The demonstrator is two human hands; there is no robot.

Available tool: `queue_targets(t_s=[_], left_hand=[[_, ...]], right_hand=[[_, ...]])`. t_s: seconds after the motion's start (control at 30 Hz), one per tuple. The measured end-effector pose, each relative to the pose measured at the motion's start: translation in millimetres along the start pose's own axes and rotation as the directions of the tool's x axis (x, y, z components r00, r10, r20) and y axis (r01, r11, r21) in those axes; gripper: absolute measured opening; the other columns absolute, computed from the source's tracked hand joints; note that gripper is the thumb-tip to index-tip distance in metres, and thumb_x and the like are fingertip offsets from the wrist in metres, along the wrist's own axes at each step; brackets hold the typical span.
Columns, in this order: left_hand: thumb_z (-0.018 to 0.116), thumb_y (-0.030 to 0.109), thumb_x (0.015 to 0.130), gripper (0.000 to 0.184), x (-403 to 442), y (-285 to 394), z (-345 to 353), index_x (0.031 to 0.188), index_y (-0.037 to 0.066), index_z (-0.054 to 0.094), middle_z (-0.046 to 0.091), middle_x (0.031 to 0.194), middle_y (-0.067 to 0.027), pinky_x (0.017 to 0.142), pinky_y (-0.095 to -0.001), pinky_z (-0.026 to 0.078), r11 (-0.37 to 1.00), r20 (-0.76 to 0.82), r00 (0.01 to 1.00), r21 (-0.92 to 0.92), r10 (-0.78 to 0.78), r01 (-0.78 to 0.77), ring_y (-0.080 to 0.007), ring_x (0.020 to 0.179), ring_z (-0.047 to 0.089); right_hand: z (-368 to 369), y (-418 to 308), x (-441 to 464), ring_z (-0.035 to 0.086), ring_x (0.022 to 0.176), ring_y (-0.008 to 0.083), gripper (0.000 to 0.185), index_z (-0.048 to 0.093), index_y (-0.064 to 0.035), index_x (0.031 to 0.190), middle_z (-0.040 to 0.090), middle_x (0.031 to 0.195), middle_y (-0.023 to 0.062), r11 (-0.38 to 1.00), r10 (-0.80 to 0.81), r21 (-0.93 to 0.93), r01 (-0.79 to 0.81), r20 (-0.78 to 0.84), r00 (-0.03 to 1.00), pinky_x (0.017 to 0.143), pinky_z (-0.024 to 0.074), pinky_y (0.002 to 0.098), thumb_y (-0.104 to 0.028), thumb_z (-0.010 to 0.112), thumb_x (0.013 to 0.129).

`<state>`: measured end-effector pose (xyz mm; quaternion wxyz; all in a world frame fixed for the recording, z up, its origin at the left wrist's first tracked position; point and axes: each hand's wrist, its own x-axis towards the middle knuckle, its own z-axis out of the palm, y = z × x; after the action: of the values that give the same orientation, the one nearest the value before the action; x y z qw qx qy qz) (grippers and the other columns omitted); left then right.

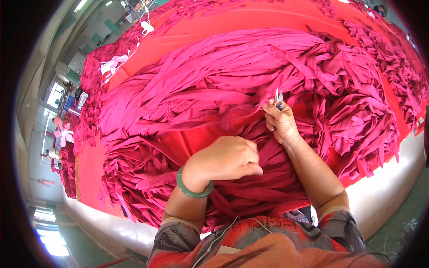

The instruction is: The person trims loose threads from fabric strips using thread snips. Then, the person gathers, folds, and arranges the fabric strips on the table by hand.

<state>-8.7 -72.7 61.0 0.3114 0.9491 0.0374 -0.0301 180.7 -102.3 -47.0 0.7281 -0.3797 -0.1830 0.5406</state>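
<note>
My right hand is closed around small scissors, whose blades point up and stand a little apart. A pinkish strip of fabric runs to its fingertips. My left hand is raised in front of the pile, its fingers curled in; whether anything is inside them is hidden. A green bangle circles the left wrist. Long magenta fabric strips lie in a big tangled heap around both hands, and flat red cloth shows between them.
Red cloth covers the table under the heap. More bunched strips lie along the right side. White and pink fans stand or hang at the upper left, with a cord beside them. Parts of other people show at the far top edges.
</note>
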Motion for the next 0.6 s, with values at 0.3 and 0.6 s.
queue_targets(t_s=[0.3, 0.6], left_hand=[[0.070, 0.003, 0.070, 0.032, -4.3, -91.6, -6.2, 0.100, 0.002, 0.062, 0.061, 0.087, -0.0130, 0.070, -0.0350, 0.047, 0.975, -0.610, 0.791, 0.150, -0.040, 0.166, -0.0301, 0.082, 0.060], [0.069, 0.002, 0.080, 0.013, -3.1, -94.4, -8.0, 0.092, -0.003, 0.067, 0.065, 0.082, -0.0032, 0.070, -0.0252, 0.047, 0.833, -0.468, 0.761, -0.527, -0.449, 0.168, -0.0095, 0.076, 0.058]], right_hand=[[-2.5, 4.5, -0.1, 0.032, 0.041, 0.0024, 0.009, 0.059, -0.0149, 0.088, 0.056, 0.067, -0.0042, 0.998, -0.056, 0.001, 0.056, 0.014, 0.998, 0.037, 0.0281, 0.0204, -0.006, 0.062, 0.088], [7.2, -1.7, -1.7, 0.033, 0.041, 0.0027, 0.012, 0.056, -0.0139, 0.079, 0.059, 0.067, -0.0013, 0.996, -0.038, -0.081, 0.031, -0.080, 0.996, 0.037, 0.0280, 0.0207, -0.012, 0.064, 0.088]])
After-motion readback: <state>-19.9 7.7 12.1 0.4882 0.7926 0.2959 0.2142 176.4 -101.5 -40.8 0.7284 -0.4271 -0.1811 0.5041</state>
